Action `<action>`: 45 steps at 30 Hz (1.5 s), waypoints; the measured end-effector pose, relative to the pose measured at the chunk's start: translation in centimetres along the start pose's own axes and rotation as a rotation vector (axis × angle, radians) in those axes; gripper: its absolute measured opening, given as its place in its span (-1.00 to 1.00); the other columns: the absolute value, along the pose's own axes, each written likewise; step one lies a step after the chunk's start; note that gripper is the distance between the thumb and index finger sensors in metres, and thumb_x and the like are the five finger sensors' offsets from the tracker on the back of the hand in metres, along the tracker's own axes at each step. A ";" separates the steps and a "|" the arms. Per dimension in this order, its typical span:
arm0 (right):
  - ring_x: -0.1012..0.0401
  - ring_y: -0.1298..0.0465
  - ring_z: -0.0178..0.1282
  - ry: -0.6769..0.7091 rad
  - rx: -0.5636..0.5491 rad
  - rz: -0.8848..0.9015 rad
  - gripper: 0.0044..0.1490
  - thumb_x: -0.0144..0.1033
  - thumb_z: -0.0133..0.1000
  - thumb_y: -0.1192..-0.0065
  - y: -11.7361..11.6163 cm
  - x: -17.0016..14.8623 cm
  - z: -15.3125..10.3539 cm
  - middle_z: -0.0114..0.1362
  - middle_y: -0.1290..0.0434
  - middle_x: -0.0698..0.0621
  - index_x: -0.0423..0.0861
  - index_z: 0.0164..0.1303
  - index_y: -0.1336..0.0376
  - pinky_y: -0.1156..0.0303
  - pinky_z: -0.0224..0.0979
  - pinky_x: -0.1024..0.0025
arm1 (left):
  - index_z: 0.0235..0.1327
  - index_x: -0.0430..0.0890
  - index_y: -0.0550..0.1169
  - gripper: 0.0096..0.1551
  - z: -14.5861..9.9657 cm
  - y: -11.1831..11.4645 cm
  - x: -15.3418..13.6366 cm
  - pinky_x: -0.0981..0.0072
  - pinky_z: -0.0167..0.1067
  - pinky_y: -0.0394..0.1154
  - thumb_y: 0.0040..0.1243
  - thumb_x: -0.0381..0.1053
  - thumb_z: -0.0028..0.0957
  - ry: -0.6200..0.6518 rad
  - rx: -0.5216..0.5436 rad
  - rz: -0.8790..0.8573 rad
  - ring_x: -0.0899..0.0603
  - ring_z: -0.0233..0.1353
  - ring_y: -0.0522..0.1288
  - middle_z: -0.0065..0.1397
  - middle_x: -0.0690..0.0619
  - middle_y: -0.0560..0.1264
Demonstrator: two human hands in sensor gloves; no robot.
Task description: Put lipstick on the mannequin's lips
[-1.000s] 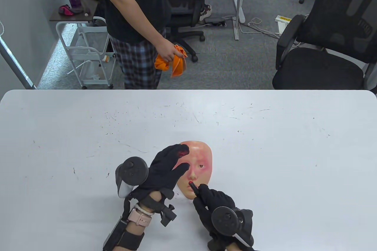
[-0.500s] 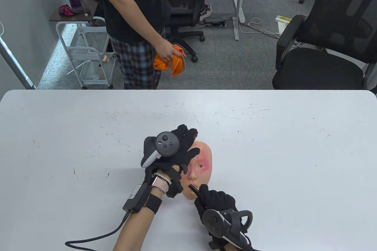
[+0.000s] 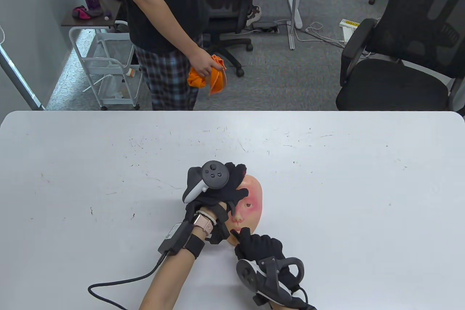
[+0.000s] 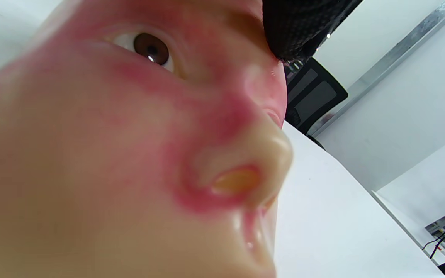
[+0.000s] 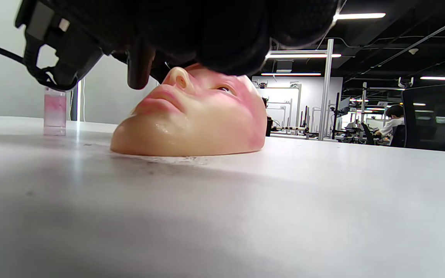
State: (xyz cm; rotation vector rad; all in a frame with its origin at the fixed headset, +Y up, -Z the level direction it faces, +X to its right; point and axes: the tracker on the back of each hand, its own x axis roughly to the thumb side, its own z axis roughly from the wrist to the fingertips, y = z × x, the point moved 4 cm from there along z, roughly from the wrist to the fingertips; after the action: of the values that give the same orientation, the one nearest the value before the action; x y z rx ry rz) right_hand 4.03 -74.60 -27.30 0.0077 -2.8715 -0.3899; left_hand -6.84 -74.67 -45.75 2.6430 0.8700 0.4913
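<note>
The mannequin face (image 3: 251,204) lies face up on the white table (image 3: 327,179), chin toward me. My left hand (image 3: 221,188) rests palm down over its forehead and left side and holds it still; one fingertip (image 4: 296,31) shows above the eye in the left wrist view. My right hand (image 3: 244,235) grips a dark lipstick (image 3: 236,233) with its tip at the mouth area. In the right wrist view the face (image 5: 199,119) shows in profile with pale pink lips (image 5: 160,101), and my right hand's fingers (image 5: 226,42) hang over it.
A small clear pink-tinted container (image 5: 54,116) stands on the table beyond the face. A cable (image 3: 120,282) runs from my left wrist. A person holding an orange cloth (image 3: 209,77) stands past the far edge. An office chair (image 3: 399,70) is at the back right.
My left hand has turned palm down and moved right onto the face's forehead. My right hand has drawn the lipstick tip from beside the nose down to the mouth.
</note>
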 end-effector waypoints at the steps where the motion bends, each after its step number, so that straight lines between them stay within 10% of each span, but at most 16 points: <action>1: 0.20 -0.60 -0.26 0.014 0.008 -0.010 -0.31 0.05 -0.05 -0.32 -0.1 0.2 0.1 -0.27 -0.60 0.13 -0.10 0.19 -0.41 -0.49 0.02 0.11 | 0.73 0.12 0.10 -0.08 0.0 0.0 0.0 -0.23 0.57 -0.09 0.23 0.13 0.13 0.000 0.002 0.000 -0.29 0.66 -0.11 0.75 -0.14 -0.10; 14: 0.22 -0.58 -0.25 0.037 0.010 -0.196 -0.32 0.06 -0.01 -0.29 -0.2 2.0 0.4 -0.26 -0.58 0.14 -0.08 0.23 -0.38 -0.48 0.04 0.12 | 0.72 0.14 0.09 -0.08 0.0 0.0 -0.1 -0.21 0.58 -0.10 0.22 0.13 0.12 -0.013 -0.017 -0.001 -0.28 0.66 -0.11 0.75 -0.12 -0.09; 45: 0.22 -0.58 -0.35 -0.083 0.049 -0.033 -0.31 0.04 -0.07 -0.30 -0.6 -2.1 0.0 -0.37 -0.58 0.15 -0.15 0.11 -0.45 -0.50 -0.05 0.13 | 0.71 0.16 0.07 -0.09 -0.1 0.1 -0.2 -0.18 0.59 -0.13 0.20 0.14 0.13 -0.023 -0.019 -0.017 -0.26 0.66 -0.13 0.75 -0.09 -0.11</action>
State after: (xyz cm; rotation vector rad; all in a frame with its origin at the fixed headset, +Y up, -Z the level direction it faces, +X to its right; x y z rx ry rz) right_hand 6.01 -75.06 -27.95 0.0493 -2.9652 -0.3341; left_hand -6.95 -74.81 -45.71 2.6165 0.8752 0.4617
